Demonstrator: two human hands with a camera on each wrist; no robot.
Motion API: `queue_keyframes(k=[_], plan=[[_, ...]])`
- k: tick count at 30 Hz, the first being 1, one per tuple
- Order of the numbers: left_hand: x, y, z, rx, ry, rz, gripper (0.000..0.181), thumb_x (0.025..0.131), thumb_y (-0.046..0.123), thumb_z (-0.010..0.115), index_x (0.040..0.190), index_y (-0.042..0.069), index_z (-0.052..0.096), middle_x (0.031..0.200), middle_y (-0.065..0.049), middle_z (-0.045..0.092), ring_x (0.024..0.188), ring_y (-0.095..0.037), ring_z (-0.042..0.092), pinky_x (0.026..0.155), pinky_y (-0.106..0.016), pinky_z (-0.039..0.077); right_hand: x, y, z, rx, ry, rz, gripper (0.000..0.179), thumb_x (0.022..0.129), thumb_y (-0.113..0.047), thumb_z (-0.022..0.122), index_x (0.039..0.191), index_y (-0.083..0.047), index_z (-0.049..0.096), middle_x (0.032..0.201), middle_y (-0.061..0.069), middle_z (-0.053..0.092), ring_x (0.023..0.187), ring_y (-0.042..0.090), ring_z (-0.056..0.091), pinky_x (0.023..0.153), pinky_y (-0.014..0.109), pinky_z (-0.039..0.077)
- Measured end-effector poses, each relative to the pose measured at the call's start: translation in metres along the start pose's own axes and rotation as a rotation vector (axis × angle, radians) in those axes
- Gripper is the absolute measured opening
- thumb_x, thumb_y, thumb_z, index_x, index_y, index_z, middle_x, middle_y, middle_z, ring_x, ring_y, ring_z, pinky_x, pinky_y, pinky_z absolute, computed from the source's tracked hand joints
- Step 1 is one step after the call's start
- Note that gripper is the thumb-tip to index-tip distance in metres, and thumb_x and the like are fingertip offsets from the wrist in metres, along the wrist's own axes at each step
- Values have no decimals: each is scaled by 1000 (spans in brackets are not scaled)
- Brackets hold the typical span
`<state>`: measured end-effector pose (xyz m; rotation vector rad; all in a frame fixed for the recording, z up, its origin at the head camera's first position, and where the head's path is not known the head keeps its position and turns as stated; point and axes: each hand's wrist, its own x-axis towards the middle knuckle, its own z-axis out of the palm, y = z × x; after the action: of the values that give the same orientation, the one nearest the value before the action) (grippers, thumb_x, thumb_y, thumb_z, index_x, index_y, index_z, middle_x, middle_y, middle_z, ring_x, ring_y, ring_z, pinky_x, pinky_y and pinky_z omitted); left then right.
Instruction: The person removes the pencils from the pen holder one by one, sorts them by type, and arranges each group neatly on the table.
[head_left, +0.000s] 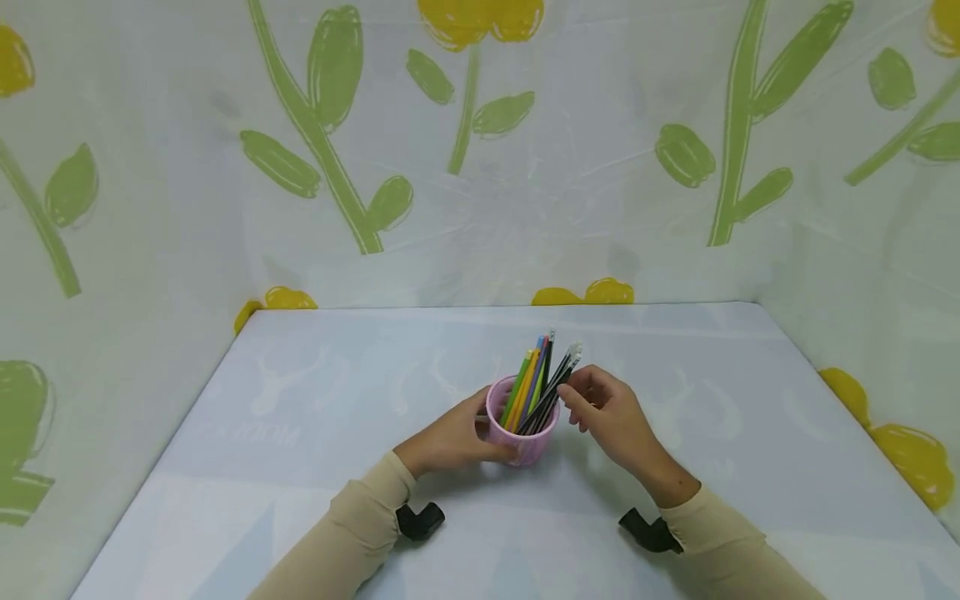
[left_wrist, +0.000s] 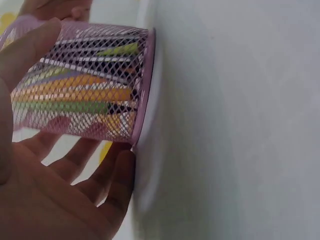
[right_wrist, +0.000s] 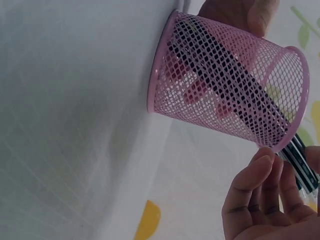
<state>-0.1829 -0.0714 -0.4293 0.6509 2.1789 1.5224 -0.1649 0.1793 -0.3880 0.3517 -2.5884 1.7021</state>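
Note:
A pink mesh pencil cup [head_left: 531,451] stands upright on the table, holding several colored pencils [head_left: 517,398] and a bunch of black pencils [head_left: 551,397]. My left hand [head_left: 467,437] grips the cup's left side, thumb toward the front and fingers round behind. At the cup's right rim, my right hand [head_left: 611,417] has its thumb and fingertips about the black pencils, which lean out to the right. In the right wrist view, the black pencils [right_wrist: 299,170] pass between thumb and fingers, with a fingertip close to the rim. The pencils' lower parts show through the mesh.
The table [head_left: 315,375] has a pale, faintly patterned cover. A pale curtain [head_left: 585,192] printed with green stems and yellow flowers surrounds the back and sides. Black wrist-worn pieces [head_left: 422,522] sit under both beige sleeves [head_left: 352,521].

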Motion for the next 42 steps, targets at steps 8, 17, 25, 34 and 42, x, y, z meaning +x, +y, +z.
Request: queue_keyframes(k=[8, 17, 25, 34, 42], plan=[[1, -20, -17, -71, -96, 52, 69, 89, 21, 76, 149, 25, 43, 144, 4, 55, 134, -17, 52, 115, -37, 40, -1, 4, 7, -21, -24, 3, 24, 95, -26, 70, 97, -6, 57, 86, 11, 61, 67, 22, 60, 58, 26, 53], [0, -28, -28, -221, -126, 82, 60, 94, 15, 69, 149, 9, 43, 149, -10, 51, 138, -26, 50, 113, -34, 43, -1, 4, 8, -50, -4, -51, 20, 95, -22, 69, 97, -6, 57, 83, 10, 60, 64, 21, 60, 56, 26, 52], [2, -37, -37, -339, -130, 63, 56, 98, 15, 64, 150, 8, 42, 151, -11, 48, 141, -25, 47, 110, -28, 45, -1, 2, 10, -82, 11, -61, 16, 96, -20, 67, 98, -7, 58, 83, 9, 61, 64, 19, 60, 57, 25, 53], [0, -42, -39, -434, -137, 87, 55, 98, 12, 62, 147, -1, 42, 152, -20, 46, 139, -25, 49, 110, -28, 45, 2, 2, 8, -73, 2, -102, 13, 97, -17, 65, 96, -6, 58, 83, 11, 62, 64, 29, 62, 56, 26, 53], [4, -42, -37, -419, -135, 76, 50, 99, 13, 62, 145, 0, 47, 148, -17, 50, 134, -19, 51, 109, -26, 45, 2, 3, 3, -59, 9, -90, 11, 97, -14, 64, 96, -5, 58, 87, 13, 64, 66, 29, 65, 58, 27, 55]])
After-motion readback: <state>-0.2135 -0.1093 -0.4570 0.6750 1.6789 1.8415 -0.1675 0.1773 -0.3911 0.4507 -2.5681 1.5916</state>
